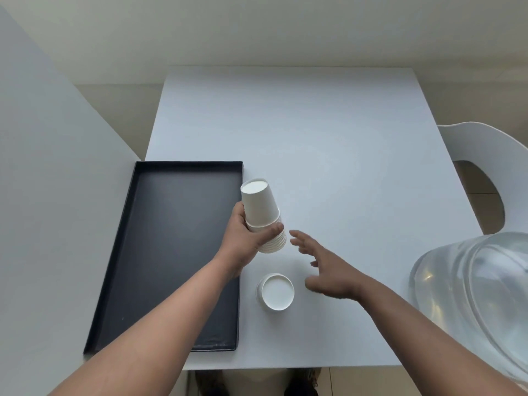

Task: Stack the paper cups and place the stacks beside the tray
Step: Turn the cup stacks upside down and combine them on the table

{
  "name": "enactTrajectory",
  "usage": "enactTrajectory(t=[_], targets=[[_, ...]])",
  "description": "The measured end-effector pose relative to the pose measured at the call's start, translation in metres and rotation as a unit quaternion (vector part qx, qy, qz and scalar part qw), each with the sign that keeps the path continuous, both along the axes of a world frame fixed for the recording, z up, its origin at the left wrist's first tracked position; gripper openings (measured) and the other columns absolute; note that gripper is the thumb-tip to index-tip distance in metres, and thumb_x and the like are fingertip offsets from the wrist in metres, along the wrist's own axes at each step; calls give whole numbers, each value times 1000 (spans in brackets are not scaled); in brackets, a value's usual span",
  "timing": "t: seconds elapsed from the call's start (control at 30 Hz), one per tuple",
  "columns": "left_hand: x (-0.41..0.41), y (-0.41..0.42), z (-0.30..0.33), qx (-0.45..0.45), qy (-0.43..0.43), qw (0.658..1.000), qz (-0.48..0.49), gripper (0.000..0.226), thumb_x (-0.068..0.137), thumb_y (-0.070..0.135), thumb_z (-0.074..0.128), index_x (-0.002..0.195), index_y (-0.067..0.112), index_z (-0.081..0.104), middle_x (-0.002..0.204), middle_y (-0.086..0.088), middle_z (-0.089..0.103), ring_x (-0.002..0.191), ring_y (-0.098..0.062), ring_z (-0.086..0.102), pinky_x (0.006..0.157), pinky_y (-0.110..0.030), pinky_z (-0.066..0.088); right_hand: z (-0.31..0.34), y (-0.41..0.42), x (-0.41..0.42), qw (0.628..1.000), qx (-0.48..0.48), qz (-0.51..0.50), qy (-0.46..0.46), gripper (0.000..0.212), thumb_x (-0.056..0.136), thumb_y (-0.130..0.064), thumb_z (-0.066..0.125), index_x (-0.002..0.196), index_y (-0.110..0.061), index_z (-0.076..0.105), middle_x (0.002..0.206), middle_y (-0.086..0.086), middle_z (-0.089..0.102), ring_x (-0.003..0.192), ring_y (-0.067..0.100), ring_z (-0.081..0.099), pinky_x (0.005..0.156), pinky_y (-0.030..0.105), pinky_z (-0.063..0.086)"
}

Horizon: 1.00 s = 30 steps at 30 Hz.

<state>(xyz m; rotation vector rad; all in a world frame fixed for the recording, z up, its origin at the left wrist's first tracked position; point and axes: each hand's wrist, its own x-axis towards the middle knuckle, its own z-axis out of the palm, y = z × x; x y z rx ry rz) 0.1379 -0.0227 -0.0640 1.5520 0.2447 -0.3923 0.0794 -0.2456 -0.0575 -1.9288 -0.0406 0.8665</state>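
My left hand (243,238) grips a stack of several white paper cups (261,207), upside down and tilted, just right of the black tray (177,252). The stack is held near its rims, bottoms pointing up and away. A second stack of white cups (275,291) stands upside down on the white table, beside the tray's right edge and nearer to me. My right hand (325,270) hovers open, fingers spread, just right of both stacks and touching neither. The tray holds nothing.
The white table (328,138) reaches far ahead and to the right. A white chair (485,155) stands at the right edge. A clear plastic container (480,295) bulges in at the lower right. A grey wall panel (43,195) runs along the left.
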Motion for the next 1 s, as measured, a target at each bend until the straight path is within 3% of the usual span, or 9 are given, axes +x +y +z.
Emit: enactTrajectory(t=[0.13, 0.27, 0.37, 0.47, 0.53, 0.63, 0.83, 0.93, 1.0], targets=[[-9, 3, -8, 40, -34, 999, 2, 68, 59, 42, 95, 108, 60, 51, 112, 19, 71, 105, -5, 71, 80, -27, 61, -16, 5, -31, 994, -89, 63, -22, 122, 64, -38, 79, 143, -75, -7, 159, -34, 15, 146, -6, 17, 112, 22, 28], [-17, 7, -15, 75, -46, 996, 3, 73, 59, 42, 95, 110, 60, 47, 120, 14, 67, 112, -12, 68, 92, -42, 62, -37, 33, -60, 993, -94, 29, -65, 125, 54, -63, 86, 146, -69, 3, 154, -39, 13, 140, -1, 16, 116, 30, 25], [-20, 12, -19, 93, -46, 995, -1, 77, 58, 41, 96, 115, 54, 46, 122, 12, 67, 113, -14, 68, 92, -45, 62, -45, 52, -65, 986, -86, -15, -140, 98, 60, -59, 83, 138, -62, 24, 138, -46, 30, 125, -8, 30, 113, 34, 33], [-22, 18, -22, 113, -40, 993, 2, 74, 56, 42, 95, 110, 54, 46, 116, 17, 67, 108, -9, 68, 90, -40, 62, -48, 55, -60, 980, -74, -97, -157, 77, 62, -48, 82, 120, -68, 36, 122, -39, 51, 112, -7, 51, 98, 32, 45], [-24, 21, -25, 125, -34, 992, -2, 74, 56, 42, 94, 110, 54, 46, 112, 22, 67, 104, -2, 67, 87, -34, 59, -51, 49, -55, 977, -55, -151, -141, 74, 61, -43, 84, 119, -63, 42, 116, -31, 59, 108, -1, 58, 89, 25, 49], [-28, 21, -29, 145, -39, 988, -31, 75, 56, 43, 93, 114, 55, 47, 111, 29, 67, 100, 5, 66, 83, -26, 54, -49, 36, -42, 968, -55, -197, -146, 74, 61, -44, 85, 115, -70, 41, 116, -37, 59, 106, -12, 58, 79, 8, 45], [-30, 16, -37, 184, -63, 978, -68, 74, 56, 38, 96, 112, 54, 51, 124, 15, 62, 111, -1, 62, 89, -26, 52, -48, 24, -10, 961, -51, -247, -113, 69, 60, -48, 89, 106, -69, 42, 108, -41, 61, 98, -15, 60, 74, 21, 50], [-30, 16, -42, 194, -85, 975, -70, 74, 60, 28, 100, 110, 54, 52, 116, 19, 65, 106, 4, 61, 79, -11, 47, -49, 25, -1, 959, -39, -260, -103, 69, 59, -50, 88, 107, -67, 42, 108, -38, 62, 97, -12, 62, 76, 25, 54], [-30, 15, -42, 198, -90, 974, -66, 74, 62, 26, 101, 111, 53, 52, 111, 24, 66, 103, 5, 61, 76, -9, 47, -49, 25, 2, 957, -32, -268, -101, 69, 59, -49, 88, 108, -67, 42, 107, -38, 62, 97, -12, 62, 78, 26, 54]])
